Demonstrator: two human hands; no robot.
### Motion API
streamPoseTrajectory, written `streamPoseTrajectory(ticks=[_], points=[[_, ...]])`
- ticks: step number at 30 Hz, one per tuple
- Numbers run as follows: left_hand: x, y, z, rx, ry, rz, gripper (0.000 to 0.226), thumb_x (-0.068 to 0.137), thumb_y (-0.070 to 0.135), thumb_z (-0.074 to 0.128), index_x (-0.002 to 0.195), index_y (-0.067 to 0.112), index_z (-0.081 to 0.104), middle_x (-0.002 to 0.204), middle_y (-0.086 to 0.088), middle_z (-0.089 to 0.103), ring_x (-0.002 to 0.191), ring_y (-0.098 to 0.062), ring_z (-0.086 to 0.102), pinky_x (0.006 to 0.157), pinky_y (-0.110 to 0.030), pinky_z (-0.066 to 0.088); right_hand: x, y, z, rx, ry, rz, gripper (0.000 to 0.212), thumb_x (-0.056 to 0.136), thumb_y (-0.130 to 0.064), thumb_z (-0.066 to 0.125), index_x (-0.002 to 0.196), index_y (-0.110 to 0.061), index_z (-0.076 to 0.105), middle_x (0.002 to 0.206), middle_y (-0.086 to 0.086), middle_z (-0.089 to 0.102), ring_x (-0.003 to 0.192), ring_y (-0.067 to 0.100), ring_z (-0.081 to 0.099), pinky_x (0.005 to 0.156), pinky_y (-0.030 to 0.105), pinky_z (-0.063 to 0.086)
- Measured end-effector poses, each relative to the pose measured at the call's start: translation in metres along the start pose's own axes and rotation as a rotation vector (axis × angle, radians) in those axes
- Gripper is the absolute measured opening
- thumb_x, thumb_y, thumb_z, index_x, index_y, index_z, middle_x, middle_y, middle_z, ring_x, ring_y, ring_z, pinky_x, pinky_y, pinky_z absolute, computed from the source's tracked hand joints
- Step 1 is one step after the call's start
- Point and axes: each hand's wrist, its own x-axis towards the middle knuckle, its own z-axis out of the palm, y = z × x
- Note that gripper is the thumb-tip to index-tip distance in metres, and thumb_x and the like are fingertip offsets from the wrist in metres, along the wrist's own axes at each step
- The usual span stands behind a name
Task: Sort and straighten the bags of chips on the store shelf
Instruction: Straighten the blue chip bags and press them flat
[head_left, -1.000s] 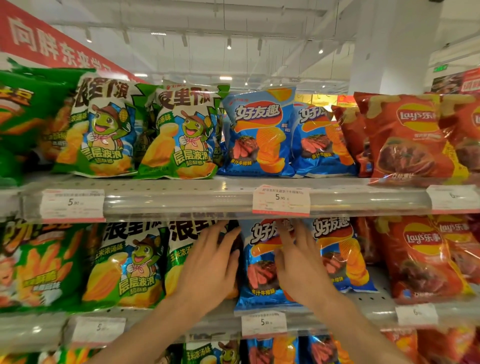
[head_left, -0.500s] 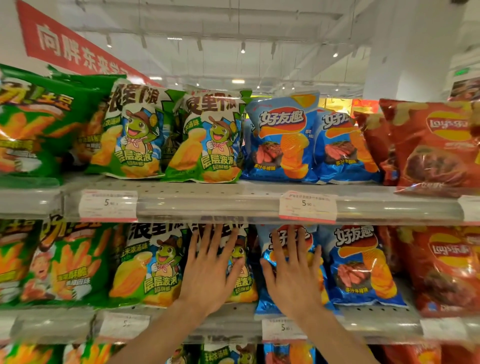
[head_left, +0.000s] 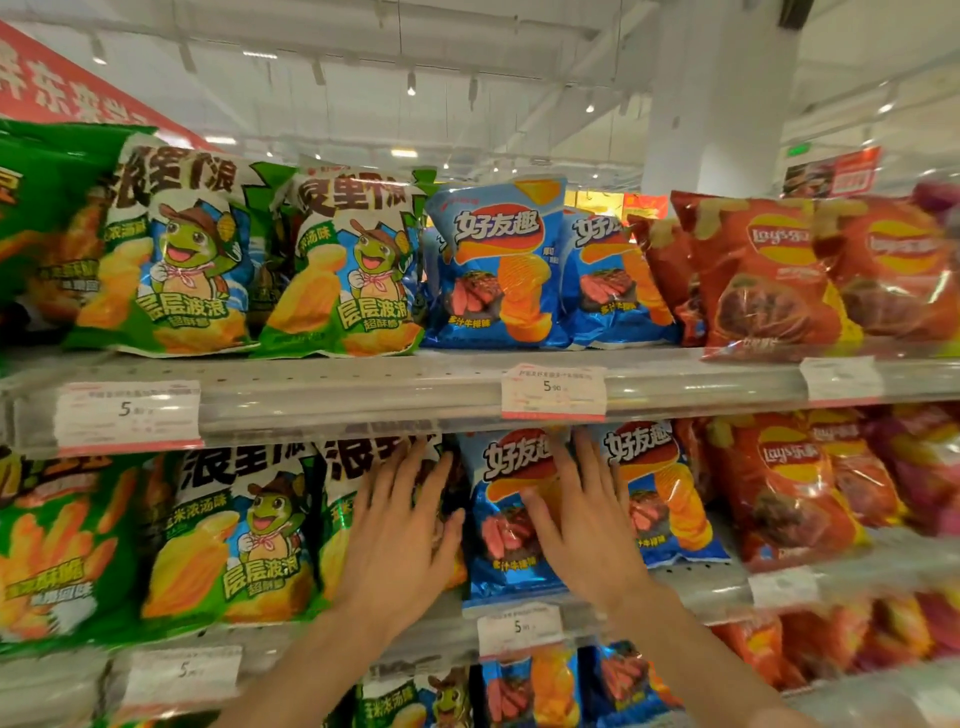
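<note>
On the middle shelf (head_left: 727, 587), the left hand (head_left: 400, 540) lies flat on a green bag (head_left: 343, 519), the right hand (head_left: 582, 525) flat on a blue bag (head_left: 506, 525), fingers straight, holding nothing. Press evenly and square both fronts without crushing.

Ceiling spotlights (head_left: 411, 89) and strip lamps are casting bright, even white light over the aisle, washing the upper background pale. Glare is streaking along the clear shelf rail (head_left: 322, 400) and glinting off the red chip bags (head_left: 769, 270) at right. The wide-angle lens is bowing the shelves and stretching the corners, and motion blur is softening the price tags (head_left: 553, 391) and the frame's lower edges.
</note>
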Motion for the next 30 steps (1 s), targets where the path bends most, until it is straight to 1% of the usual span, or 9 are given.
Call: streamPoseTrajectory(ticks=[4, 7, 12, 17, 18, 20, 23, 25, 30], points=[[0.008, 0.044, 0.001, -0.202, 0.024, 0.018, 0.049, 0.095, 0.044, 0.045, 0.139, 0.022, 0.046, 0.143, -0.002, 0.047, 0.128, -0.022, 0.046, 0.104, -0.043, 0.047, 0.001, 0.042, -0.031, 0.043, 0.074, 0.057, 0.068, 0.094, -0.048, 0.052, 0.149, -0.015, 0.029, 0.150, 0.015, 0.032, 0.134, 0.035, 0.037, 0.104, 0.049, 0.039], [0.022, 0.080, 0.002, -0.289, 0.044, 0.078, 0.044, 0.092, 0.035, 0.051, 0.134, 0.025, 0.047, 0.132, 0.001, 0.052, 0.119, -0.018, 0.048, 0.097, -0.037, 0.048, 0.007, 0.080, -0.046, 0.048, 0.073, 0.139, 0.071, 0.086, -0.040, 0.065, 0.144, -0.012, 0.036, 0.140, 0.017, 0.041, 0.125, 0.038, 0.043, 0.096, 0.051, 0.046], [0.050, 0.139, 0.014, -0.460, -0.134, -0.034, 0.052, 0.098, 0.027, 0.054, 0.147, 0.029, 0.037, 0.141, 0.005, 0.041, 0.127, -0.015, 0.044, 0.103, -0.026, 0.038, 0.028, 0.140, -0.061, 0.143, -0.149, 0.244, 0.071, 0.084, -0.037, 0.070, 0.144, -0.015, 0.038, 0.138, 0.019, 0.045, 0.129, 0.041, 0.038, 0.102, 0.049, 0.041], [0.079, 0.183, 0.039, -0.709, -0.327, -0.254, 0.056, 0.093, 0.013, 0.059, 0.135, 0.046, 0.041, 0.126, 0.010, 0.049, 0.114, -0.019, 0.057, 0.092, -0.029, 0.049, 0.037, 0.163, -0.067, 0.284, -0.307, 0.192, 0.076, 0.087, -0.033, 0.066, 0.151, -0.025, 0.026, 0.149, 0.009, 0.035, 0.138, 0.033, 0.033, 0.109, 0.041, 0.036], [0.084, 0.189, 0.045, -0.760, -0.315, -0.273, 0.056, 0.093, 0.010, 0.059, 0.127, 0.052, 0.043, 0.127, 0.010, 0.052, 0.114, -0.014, 0.057, 0.092, -0.022, 0.050, 0.038, 0.167, -0.064, 0.332, -0.347, 0.199, 0.080, 0.086, -0.035, 0.065, 0.152, -0.028, 0.022, 0.152, 0.008, 0.031, 0.140, 0.032, 0.031, 0.110, 0.040, 0.035], [0.092, 0.199, 0.054, -0.799, -0.310, -0.321, 0.059, 0.094, 0.005, 0.057, 0.123, 0.054, 0.042, 0.127, 0.009, 0.054, 0.096, -0.001, 0.059, 0.074, -0.003, 0.047, 0.040, 0.172, -0.058, 0.445, -0.395, 0.218, 0.085, 0.080, -0.038, 0.065, 0.152, -0.034, 0.019, 0.154, 0.005, 0.031, 0.144, 0.028, 0.028, 0.114, 0.042, 0.034], [0.101, 0.208, 0.064, -0.825, -0.327, -0.436, 0.058, 0.095, 0.007, 0.057, 0.143, 0.034, 0.040, 0.125, 0.001, 0.057, 0.077, 0.002, 0.061, 0.059, -0.006, 0.051, 0.043, 0.177, -0.053, 0.596, -0.408, 0.212, 0.082, 0.084, -0.020, 0.069, 0.151, -0.032, 0.024, 0.131, -0.009, 0.051, 0.132, 0.019, 0.043, 0.110, 0.034, 0.039], [0.103, 0.213, 0.067, -0.835, -0.327, -0.479, 0.049, 0.096, 0.006, 0.054, 0.134, 0.035, 0.042, 0.103, 0.008, 0.061, 0.073, -0.001, 0.063, 0.056, -0.011, 0.053, 0.043, 0.179, -0.055, 0.667, -0.384, 0.198, 0.077, 0.084, -0.009, 0.070, 0.147, -0.028, 0.030, 0.118, -0.020, 0.053, 0.121, 0.009, 0.050, 0.104, 0.023, 0.041], [0.105, 0.213, 0.069, -0.899, -0.229, -0.542, 0.050, 0.097, 0.006, 0.056, 0.136, 0.033, 0.040, 0.096, 0.022, 0.055, 0.055, 0.014, 0.061, 0.049, -0.009, 0.050, 0.040, 0.189, -0.060, 0.763, -0.231, 0.128, 0.069, 0.073, -0.023, 0.069, 0.131, -0.046, 0.040, 0.129, -0.009, 0.056, 0.125, 0.015, 0.050, 0.108, 0.043, 0.043]])
